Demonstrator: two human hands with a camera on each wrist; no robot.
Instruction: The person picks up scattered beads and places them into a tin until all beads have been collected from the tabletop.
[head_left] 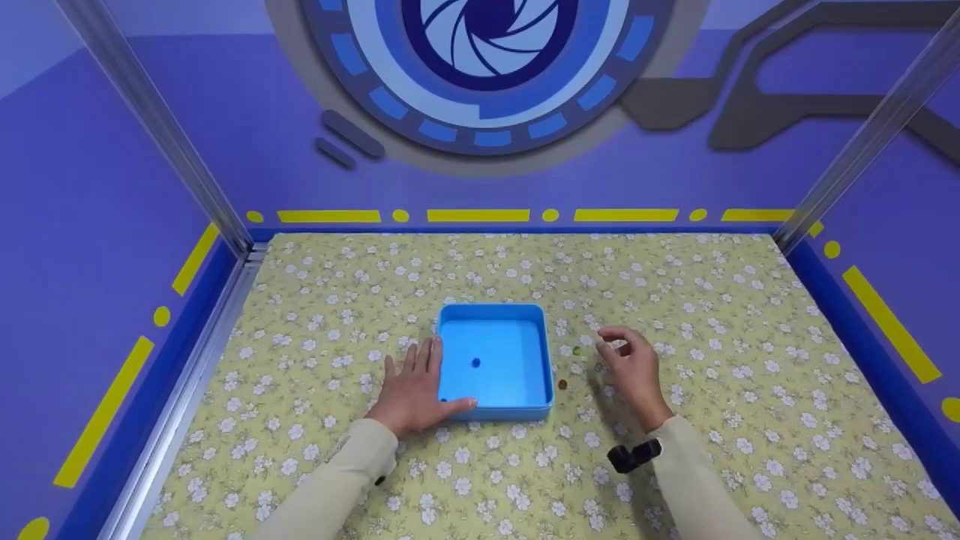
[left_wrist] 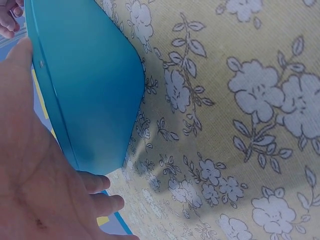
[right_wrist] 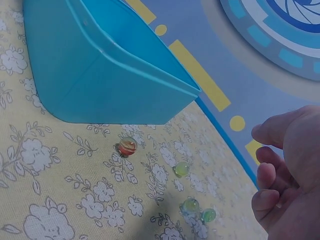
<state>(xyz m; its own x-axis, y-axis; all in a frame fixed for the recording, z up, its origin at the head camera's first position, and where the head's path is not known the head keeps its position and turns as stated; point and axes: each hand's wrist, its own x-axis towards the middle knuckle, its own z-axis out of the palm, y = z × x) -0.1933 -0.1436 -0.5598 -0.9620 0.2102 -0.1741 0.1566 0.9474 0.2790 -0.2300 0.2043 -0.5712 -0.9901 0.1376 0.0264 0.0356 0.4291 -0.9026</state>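
Observation:
A square light-blue box (head_left: 495, 413) stands on the flowered cloth, with a dark blue marble (head_left: 476, 362) on its floor. My left hand (head_left: 412, 394) rests along the box's left side, fingers straight and thumb over the near rim. To the right of the box hovers my right hand (head_left: 634, 371), its fingers loosely bent and nothing visible between them. Below it on the cloth lie an orange-brown marble (right_wrist: 128, 146), a yellow-green marble (right_wrist: 181, 168), a clear marble (right_wrist: 190, 205) and a green marble (right_wrist: 209, 215). The orange-brown one is closest to the box.
The flowered tablecloth (head_left: 337, 300) covers the table. Blue-purple panels (head_left: 225, 135) wall it in at the back and both sides, with metal posts at the rear corners. A black strap device (head_left: 634, 455) sits on the right wrist.

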